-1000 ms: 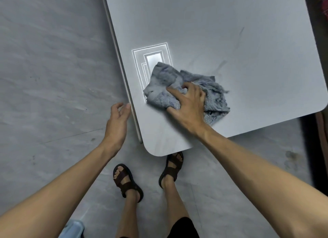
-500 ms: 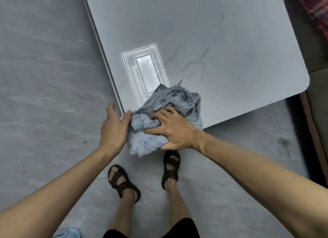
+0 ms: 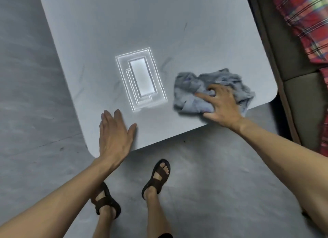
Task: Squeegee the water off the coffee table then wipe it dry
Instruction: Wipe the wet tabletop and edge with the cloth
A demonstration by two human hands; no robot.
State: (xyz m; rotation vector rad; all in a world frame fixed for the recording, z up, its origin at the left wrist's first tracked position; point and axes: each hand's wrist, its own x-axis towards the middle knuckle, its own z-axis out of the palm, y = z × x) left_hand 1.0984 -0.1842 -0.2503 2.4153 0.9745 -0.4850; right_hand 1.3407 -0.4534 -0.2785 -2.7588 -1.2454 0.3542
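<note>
Coffee table (image 3: pixel 124 24) bears left hand (image 3: pixel 113 138) flat, fingers (image 3: pixel 117 115) straight; right hand (image 3: pixel 221 108) seemingly clutches cloth (image 3: pixel 188 88).

A pale grey worktop (image 3: pixel 106 33) with rounded corners fills the upper part of the view, with a bright reflection (image 3: pixel 142 77) of nested rectangles near its middle. The left hand (image 3: pixel 113 136) lies flat on the worktop beside the near left corner, fingers straight and close together, thumb apart. The right hand (image 3: pixel 221 108) presses on a crumpled grey cloth (image 3: pixel 191 93) by the near right corner, its fingers bent into the folds and its index finger stretched out. The cloth lies at the near edge. Below, two feet in dark brown sandals (image 3: pixel 158 177) stand on a grey floor (image 3: pixel 26 95). At the right edge, red checked fabric (image 3: pixel 305 21) lies over a brownish cushion (image 3: pixel 301 99).
</note>
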